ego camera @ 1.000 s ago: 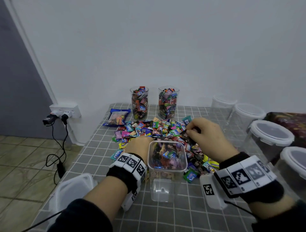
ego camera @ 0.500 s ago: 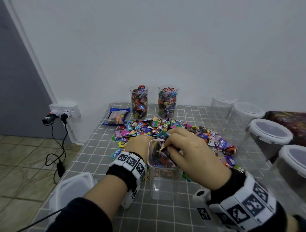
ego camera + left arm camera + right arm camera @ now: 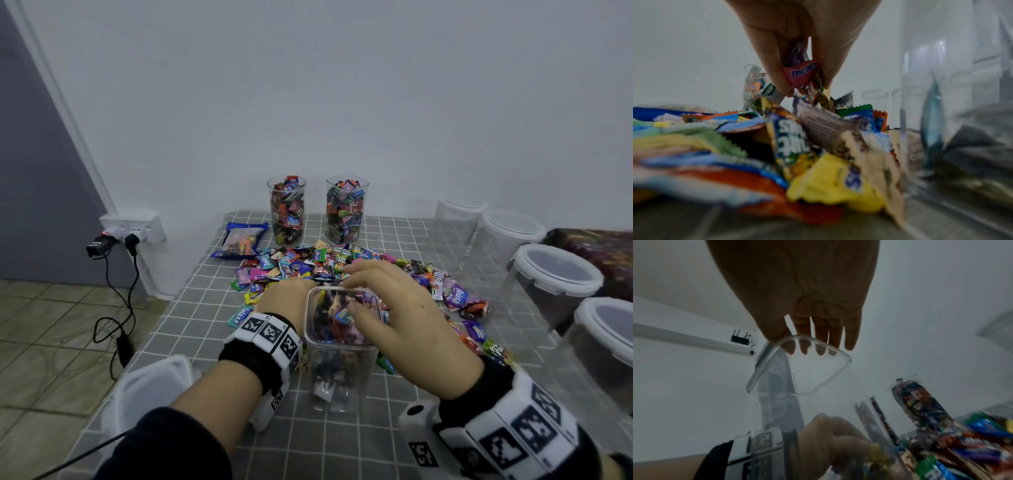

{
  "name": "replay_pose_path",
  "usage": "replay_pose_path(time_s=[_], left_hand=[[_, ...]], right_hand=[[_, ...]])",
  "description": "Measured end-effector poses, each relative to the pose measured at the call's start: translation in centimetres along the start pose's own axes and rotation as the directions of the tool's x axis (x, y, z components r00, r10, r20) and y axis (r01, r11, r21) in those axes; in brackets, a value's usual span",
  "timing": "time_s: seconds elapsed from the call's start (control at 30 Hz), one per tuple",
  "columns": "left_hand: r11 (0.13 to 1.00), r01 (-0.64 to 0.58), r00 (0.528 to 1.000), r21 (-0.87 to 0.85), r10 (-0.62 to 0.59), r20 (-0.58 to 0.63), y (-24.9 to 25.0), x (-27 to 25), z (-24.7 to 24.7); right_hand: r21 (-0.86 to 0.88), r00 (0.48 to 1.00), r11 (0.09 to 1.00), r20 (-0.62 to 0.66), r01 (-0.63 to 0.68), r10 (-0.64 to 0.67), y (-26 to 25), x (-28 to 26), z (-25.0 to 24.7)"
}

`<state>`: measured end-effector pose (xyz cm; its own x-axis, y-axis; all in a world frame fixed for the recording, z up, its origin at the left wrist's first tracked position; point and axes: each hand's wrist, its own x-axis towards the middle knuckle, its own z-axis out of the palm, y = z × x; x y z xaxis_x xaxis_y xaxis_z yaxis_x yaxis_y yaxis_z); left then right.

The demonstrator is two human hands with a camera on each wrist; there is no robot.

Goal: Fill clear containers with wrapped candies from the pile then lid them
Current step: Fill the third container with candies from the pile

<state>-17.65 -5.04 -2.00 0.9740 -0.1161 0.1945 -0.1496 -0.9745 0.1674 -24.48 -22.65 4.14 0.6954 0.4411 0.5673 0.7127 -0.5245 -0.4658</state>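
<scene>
At the table's back edge, two tall containers (image 3: 286,209) stand full but unlidded; a third container (image 3: 340,329), between both hands, is partly filled. Right hand (image 3: 394,308) hovers over its rim, fingers straight and empty. Left hand (image 3: 797,48) pinches several candies (image 3: 800,73) above the pile (image 3: 308,263). All lidding remains.

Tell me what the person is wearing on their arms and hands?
Both hands are bare. The left wrist and right wrist each wear a black band with white blocks printed with black square codes. Dark sleeves cover the forearms, and a thin black cable trails off the left arm.
</scene>
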Motion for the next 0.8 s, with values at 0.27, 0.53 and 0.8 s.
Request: replay_pose_path(time_s=[0.27, 0.53, 0.8], left_hand=[[0.991, -0.011, 0.998, -0.132, 0.003, -0.062, 0.0, -1.0, -0.9], [0.919, -0.081, 0.927, -0.386, -0.073, -0.369, -0.4, -2.6, -3.1], [0.768, -0.351, 0.835, -0.535, -0.001, -0.55, 1.6, -3.7, -8.6]], right_hand=[[0.356, 0.778, 0.753, 0.544, -0.553, 0.314, 2.7, -0.7, -1.4], [0.455, 0.795, 0.683, 0.514, -0.571, 0.322, 2.9, -1.1, -0.5], [0.456, 0.806, 0.694, 0.498, -0.558, 0.32, 2.9, -1.2, -0.6]])
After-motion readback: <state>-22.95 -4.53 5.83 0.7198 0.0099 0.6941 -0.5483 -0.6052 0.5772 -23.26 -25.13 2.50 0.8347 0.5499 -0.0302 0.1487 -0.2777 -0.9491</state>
